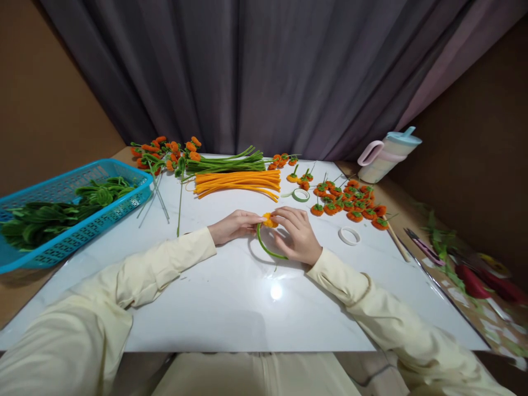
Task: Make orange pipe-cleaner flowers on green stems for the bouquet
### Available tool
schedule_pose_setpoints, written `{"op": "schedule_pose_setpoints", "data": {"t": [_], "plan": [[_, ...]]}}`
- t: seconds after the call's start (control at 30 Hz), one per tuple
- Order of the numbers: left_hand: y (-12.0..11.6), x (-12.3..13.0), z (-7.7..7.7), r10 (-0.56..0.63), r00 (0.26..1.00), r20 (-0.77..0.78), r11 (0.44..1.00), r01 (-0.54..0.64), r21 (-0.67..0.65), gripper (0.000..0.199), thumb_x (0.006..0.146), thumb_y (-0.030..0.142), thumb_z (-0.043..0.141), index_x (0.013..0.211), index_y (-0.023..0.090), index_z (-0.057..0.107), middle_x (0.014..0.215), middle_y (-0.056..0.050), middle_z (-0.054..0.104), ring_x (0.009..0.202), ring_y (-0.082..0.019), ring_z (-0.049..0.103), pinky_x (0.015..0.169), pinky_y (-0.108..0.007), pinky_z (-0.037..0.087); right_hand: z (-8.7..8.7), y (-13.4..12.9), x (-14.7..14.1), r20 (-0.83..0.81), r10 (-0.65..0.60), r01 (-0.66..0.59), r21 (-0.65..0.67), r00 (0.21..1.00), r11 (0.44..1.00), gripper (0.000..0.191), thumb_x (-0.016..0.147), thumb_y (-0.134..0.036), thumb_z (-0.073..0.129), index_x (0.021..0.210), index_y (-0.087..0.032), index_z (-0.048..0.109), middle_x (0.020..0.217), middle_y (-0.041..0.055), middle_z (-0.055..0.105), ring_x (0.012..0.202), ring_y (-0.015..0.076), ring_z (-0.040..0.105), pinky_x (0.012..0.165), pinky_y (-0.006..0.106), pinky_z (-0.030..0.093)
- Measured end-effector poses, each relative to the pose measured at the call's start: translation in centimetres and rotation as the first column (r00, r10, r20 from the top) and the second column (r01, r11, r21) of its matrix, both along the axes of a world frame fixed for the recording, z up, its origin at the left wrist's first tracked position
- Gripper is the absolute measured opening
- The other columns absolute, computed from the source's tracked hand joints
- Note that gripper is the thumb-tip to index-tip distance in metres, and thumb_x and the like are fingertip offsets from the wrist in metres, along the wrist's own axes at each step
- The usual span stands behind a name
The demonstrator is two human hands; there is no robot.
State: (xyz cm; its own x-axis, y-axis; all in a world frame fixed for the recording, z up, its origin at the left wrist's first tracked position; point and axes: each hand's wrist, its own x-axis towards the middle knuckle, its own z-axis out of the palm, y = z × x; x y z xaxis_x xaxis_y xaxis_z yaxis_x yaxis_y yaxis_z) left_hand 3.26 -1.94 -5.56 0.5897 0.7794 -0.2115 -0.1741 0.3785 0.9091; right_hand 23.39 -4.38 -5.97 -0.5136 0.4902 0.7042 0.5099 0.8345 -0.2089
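Note:
Between my two hands, above the middle of the white table, is a small yellow-orange fuzzy flower (270,220). My left hand (236,225) pinches its left side with thumb and fingertips. The fingers of my right hand (297,234) close on its right side. A green fuzzy stem (265,246) curves down from the flower and round to beneath my right palm. Beyond my hands lie a bundle of orange fuzzy stems (237,183) and, behind it, a bundle of green ones (231,164).
A blue basket (97,220) of green leaves stands left. Orange flowers (330,207) lie right, near green tape (301,195) and a white ring (348,236). A tumbler (383,158) stands back right; scissors (424,247) and scraps lie at the right edge.

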Motion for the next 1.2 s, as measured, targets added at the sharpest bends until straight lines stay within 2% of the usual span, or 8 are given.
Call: {"op": "schedule_pose_setpoints", "data": {"t": [0.07, 0.2, 0.3, 0.43, 0.67, 0.77, 1.03, 1.2], "plan": [[0.1, 0.1, -0.2, 0.012, 1.0, 0.016, 1.0, -0.012, -0.005, 0.029, 0.071, 0.037, 0.072, 0.073, 0.009, 0.067, 0.07, -0.003, 0.059, 0.066, -0.01, 0.05, 0.064, -0.022, 0.038, 0.0, 0.0, -0.2, -0.154, -0.008, -0.026, -0.219, 0.988, 0.975, 0.017, 0.079, -0.02, 0.058, 0.096, -0.018, 0.061, 0.101, 0.0107, 0.067, 0.102, 0.0263, 0.057, 0.087, 0.043, 0.037], [0.2, 0.1, -0.3, 0.074, 0.996, 0.051, 0.997, -0.074, -0.002, 0.034, 0.075, 0.042, 0.066, 0.067, 0.01, 0.063, 0.065, -0.003, 0.055, 0.062, -0.01, 0.049, 0.058, -0.023, 0.038, -0.1, 0.0, -0.6, -0.465, -0.19, -0.136, -0.581, 0.865, 0.803, 0.018, 0.076, -0.029, 0.066, 0.091, -0.019, 0.063, 0.095, 0.008, 0.068, 0.092, 0.023, 0.059, 0.086, 0.04, 0.04], [0.2, 0.2, -0.2, 0.112, 0.99, 0.081, 0.994, -0.113, 0.007, 0.032, 0.075, 0.039, 0.066, 0.064, 0.01, 0.06, 0.063, -0.002, 0.051, 0.057, -0.009, 0.045, 0.053, -0.022, 0.036, -0.4, 0.4, -0.6, -0.528, -0.246, -0.219, -0.669, 0.813, 0.71, 0.022, 0.078, -0.036, 0.064, 0.091, -0.018, 0.062, 0.09, 0.007, 0.068, 0.077, 0.019, 0.062, 0.071, 0.034, 0.047], [0.1, 0.2, 0.0, 0.152, 0.984, 0.092, 0.988, -0.154, 0.018, 0.023, 0.071, 0.031, 0.072, 0.079, 0.013, 0.061, 0.072, -0.001, 0.054, 0.062, -0.009, 0.049, 0.053, -0.02, 0.035, -0.7, 1.1, -0.5, -0.594, -0.293, -0.364, -0.739, 0.749, 0.567, 0.027, 0.075, -0.039, 0.067, 0.088, -0.017, 0.062, 0.081, 0.0041, 0.068, 0.063, 0.0144, 0.06, 0.059, 0.028, 0.047], [-0.2, 0.5, -0.2, 0.159, 0.987, 0.034, 0.984, -0.161, 0.077, 0.031, 0.064, 0.023, 0.076, 0.091, 0.014, 0.064, 0.093, -0.003, 0.061, 0.083, -0.013, 0.054, 0.069, -0.025, 0.037, -0.5, 0.9, -0.6, -0.661, -0.299, -0.499, -0.731, 0.688, 0.466, 0.031, 0.067, -0.035, 0.076, 0.09, -0.018, 0.062, 0.077, 0.0018, 0.069, 0.066, 0.0139, 0.062, 0.061, 0.026, 0.048], [-0.2, 0.5, -0.3, 0.146, 0.989, 0.027, 0.987, -0.147, 0.06, 0.028, 0.065, 0.025, 0.075, 0.089, 0.014, 0.065, 0.089, -0.004, 0.063, 0.082, -0.014, 0.055, 0.071, -0.026, 0.037, -0.3, 0.6, -0.7, -0.67, -0.283, -0.5, -0.717, 0.686, 0.485, 0.037, 0.066, -0.033, 0.077, 0.097, -0.019, 0.06, 0.076, 0.0015, 0.069, 0.067, 0.0148, 0.063, 0.061, 0.027, 0.05], [-0.4, 0.4, 0.2, 0.078, 0.996, 0.035, 0.991, -0.082, 0.11, 0.026, 0.068, 0.026, 0.073, 0.089, 0.013, 0.067, 0.089, -0.004, 0.064, 0.081, -0.014, 0.054, 0.071, -0.026, 0.036, -0.6, -0.3, -1.0, -0.558, -0.144, -0.3, -0.626, 0.818, 0.72, 0.033, 0.073, -0.03, 0.072, 0.102, -0.02, 0.058, 0.084, 0.0043, 0.07, 0.077, 0.0183, 0.066, 0.074, 0.033, 0.052], [-0.2, 0.4, -0.5, 0.081, 0.997, 0.013, 0.988, -0.082, 0.13, 0.029, 0.066, 0.03, 0.075, 0.089, 0.013, 0.068, 0.084, -0.004, 0.065, 0.079, -0.014, 0.055, 0.076, -0.028, 0.036, -0.6, -0.6, -1.1, -0.458, -0.111, -0.202, -0.579, 0.882, 0.79, 0.029, 0.076, -0.03, 0.069, 0.101, -0.019, 0.058, 0.084, 0.0055, 0.071, 0.075, 0.0186, 0.067, 0.072, 0.032, 0.054]]}}
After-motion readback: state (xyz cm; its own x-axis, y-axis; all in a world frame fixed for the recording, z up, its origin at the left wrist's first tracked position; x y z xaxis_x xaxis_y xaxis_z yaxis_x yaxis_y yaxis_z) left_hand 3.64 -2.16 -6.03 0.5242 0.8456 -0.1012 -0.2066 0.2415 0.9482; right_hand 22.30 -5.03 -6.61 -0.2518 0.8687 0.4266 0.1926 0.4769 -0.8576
